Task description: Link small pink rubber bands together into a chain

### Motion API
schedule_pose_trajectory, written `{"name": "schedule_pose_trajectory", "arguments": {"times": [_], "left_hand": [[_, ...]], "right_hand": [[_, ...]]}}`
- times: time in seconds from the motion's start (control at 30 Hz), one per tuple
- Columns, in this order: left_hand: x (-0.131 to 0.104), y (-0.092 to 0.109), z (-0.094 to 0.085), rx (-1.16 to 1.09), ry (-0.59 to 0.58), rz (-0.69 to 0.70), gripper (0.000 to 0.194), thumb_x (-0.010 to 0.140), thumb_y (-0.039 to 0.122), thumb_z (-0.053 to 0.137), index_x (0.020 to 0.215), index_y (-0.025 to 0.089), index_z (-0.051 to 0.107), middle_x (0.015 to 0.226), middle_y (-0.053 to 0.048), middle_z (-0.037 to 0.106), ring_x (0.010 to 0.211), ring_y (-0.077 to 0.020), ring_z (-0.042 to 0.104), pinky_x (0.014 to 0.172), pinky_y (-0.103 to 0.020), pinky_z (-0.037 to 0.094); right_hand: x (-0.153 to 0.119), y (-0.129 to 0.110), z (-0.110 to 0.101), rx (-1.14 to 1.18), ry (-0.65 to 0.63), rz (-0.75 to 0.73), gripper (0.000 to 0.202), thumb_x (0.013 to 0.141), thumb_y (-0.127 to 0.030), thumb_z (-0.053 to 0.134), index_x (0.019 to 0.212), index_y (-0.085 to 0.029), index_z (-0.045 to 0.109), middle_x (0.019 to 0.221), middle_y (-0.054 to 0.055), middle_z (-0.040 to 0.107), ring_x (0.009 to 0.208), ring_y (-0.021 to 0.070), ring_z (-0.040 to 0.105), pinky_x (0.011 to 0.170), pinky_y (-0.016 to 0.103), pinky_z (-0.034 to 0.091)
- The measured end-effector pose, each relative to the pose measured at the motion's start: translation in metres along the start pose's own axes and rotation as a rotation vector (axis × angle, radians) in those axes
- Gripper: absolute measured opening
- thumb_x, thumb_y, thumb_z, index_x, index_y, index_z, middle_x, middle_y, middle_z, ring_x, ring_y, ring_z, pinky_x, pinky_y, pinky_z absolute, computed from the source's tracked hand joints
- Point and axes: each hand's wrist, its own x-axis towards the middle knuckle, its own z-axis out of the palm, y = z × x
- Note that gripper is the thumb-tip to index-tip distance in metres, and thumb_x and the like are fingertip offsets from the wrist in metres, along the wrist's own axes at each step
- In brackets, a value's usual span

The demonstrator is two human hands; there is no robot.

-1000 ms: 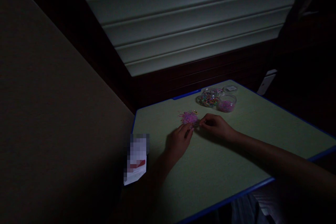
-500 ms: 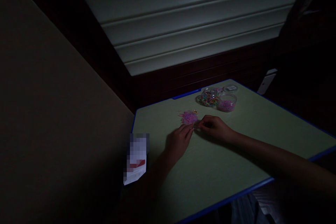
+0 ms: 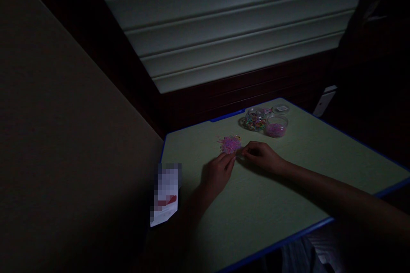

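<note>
A loose pile of tiny pink and purple bands [image 3: 231,143], which look like small elastic hair bands, lies on the pale green table [image 3: 262,204]. My left hand [image 3: 218,171] is at the pile's near edge, thumb and fingers pinched together. Just to its right, my right hand [image 3: 262,155] is also in a pinch, thumb against forefinger. The fingertips of both hands are close to each other. Something thin and pale shows faintly between them, too small and dark to name.
Behind my right hand stand a clear tub of pink bands [image 3: 276,127] and a clear container with multicoloured rings [image 3: 255,120]. A round clear lid [image 3: 280,109] lies at the back. On the left is a white box [image 3: 165,211], partly blurred. A wall borders the left side.
The view has shifted very slightly. Both hands keep almost the same place and pinch beside the pile.
</note>
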Motion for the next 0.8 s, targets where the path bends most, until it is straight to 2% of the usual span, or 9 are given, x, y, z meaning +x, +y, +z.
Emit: {"name": "schedule_pose_trajectory", "arguments": {"times": [0.23, 0.5, 0.8], "left_hand": [[0.0002, -0.0013, 0.0004, -0.002, 0.010, -0.005, 0.023, 0.086, 0.029, 0.035, 0.093, 0.023, 0.056, 0.091, 0.000, 0.060, 0.079, -0.0111, 0.054, 0.074, -0.022, 0.042], [-0.0002, 0.0003, 0.0009, -0.001, 0.020, 0.004, 0.022, 0.085, 0.029, 0.036, 0.092, 0.022, 0.056, 0.089, -0.001, 0.060, 0.077, -0.0110, 0.054, 0.072, -0.022, 0.042], [-0.0001, 0.0011, -0.0019, 0.017, -0.001, 0.019, 0.023, 0.085, 0.029, 0.036, 0.088, 0.021, 0.057, 0.084, -0.001, 0.059, 0.073, -0.0101, 0.054, 0.068, -0.020, 0.041]], "right_hand": [[-0.0012, 0.0037, 0.0006, 0.006, -0.035, -0.019, 0.024, 0.073, -0.032, 0.055, 0.089, -0.016, 0.062, 0.078, 0.004, 0.059, 0.068, 0.0123, 0.054, 0.061, 0.022, 0.042], [-0.0018, -0.0001, -0.0001, -0.032, -0.027, -0.107, 0.017, 0.073, -0.030, 0.056, 0.080, -0.016, 0.063, 0.073, 0.003, 0.057, 0.066, 0.0116, 0.053, 0.060, 0.022, 0.040], [-0.0021, -0.0027, -0.0016, -0.085, -0.002, -0.121, 0.015, 0.078, -0.025, 0.050, 0.080, -0.016, 0.062, 0.075, 0.004, 0.058, 0.070, 0.0123, 0.054, 0.065, 0.024, 0.040]]}}
